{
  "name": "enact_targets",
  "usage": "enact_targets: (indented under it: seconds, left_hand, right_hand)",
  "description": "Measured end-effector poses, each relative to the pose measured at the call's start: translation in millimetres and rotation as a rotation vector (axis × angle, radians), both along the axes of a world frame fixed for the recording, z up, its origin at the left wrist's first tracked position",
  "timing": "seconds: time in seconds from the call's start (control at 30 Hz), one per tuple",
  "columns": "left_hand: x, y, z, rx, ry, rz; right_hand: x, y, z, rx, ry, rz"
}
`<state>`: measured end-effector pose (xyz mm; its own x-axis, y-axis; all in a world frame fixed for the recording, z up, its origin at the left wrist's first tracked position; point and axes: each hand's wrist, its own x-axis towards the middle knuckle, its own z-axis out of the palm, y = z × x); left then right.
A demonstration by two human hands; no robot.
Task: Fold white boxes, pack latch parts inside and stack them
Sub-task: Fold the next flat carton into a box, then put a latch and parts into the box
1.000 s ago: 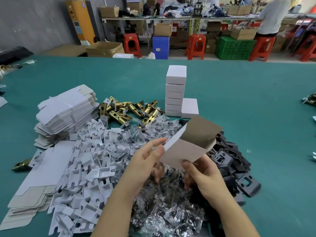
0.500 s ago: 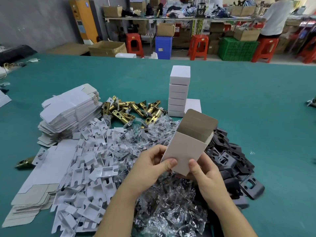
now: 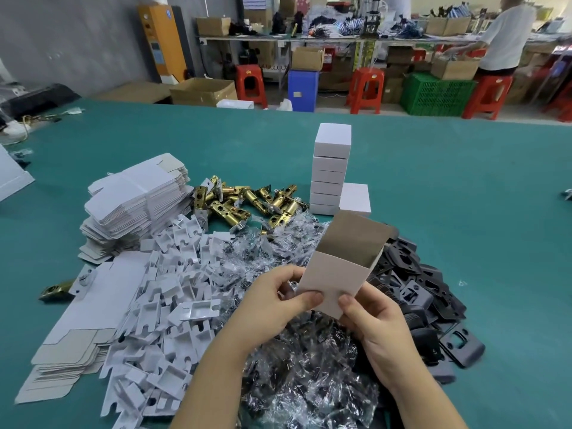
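Observation:
I hold an open white box (image 3: 337, 274) upright above the parts, its brown inside and top flap facing away from me. My left hand (image 3: 275, 301) grips its lower left corner with the thumb on the front face. My right hand (image 3: 374, 320) grips the lower right corner the same way. Behind it stands a stack of several closed white boxes (image 3: 331, 168), with one more closed box (image 3: 355, 198) beside it. Brass latch parts (image 3: 244, 202) lie in a heap to the left of the stack.
Flat unfolded box blanks (image 3: 136, 199) are piled at the left, white plastic inserts (image 3: 164, 286) in front of them, clear bagged parts (image 3: 306, 382) under my hands, black plates (image 3: 418, 289) at the right. The green table (image 3: 464, 187) stretches back to stools, crates and a person.
The box has turned more upright and moved slightly toward me. Both hands have shifted down to its lower corners, the left thumb now pressed on the front face.

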<state>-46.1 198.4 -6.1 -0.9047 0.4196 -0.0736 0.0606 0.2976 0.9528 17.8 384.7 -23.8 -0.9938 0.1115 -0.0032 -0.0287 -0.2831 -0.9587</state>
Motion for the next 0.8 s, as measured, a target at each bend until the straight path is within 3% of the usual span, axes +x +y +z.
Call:
enact_targets:
  seconds: [0.33,0.6,0.8]
  left_hand:
    - [-40.2,-12.3,60.7,-0.094,0.051,0.044]
    - [-157.7,-64.0,56.6,-0.863,0.389,0.335]
    - [-189.8,-108.0,29.9,-1.100,0.333,0.362]
  right_hand:
    - [-1.0,-0.1,-1.4,-0.013,-0.045,-0.011]
    - [-0.6,-2.0,-0.7,0.057,-0.044,0.008]
    - [0.0,-1.3,1.0,0.090,-0.039,0.043]
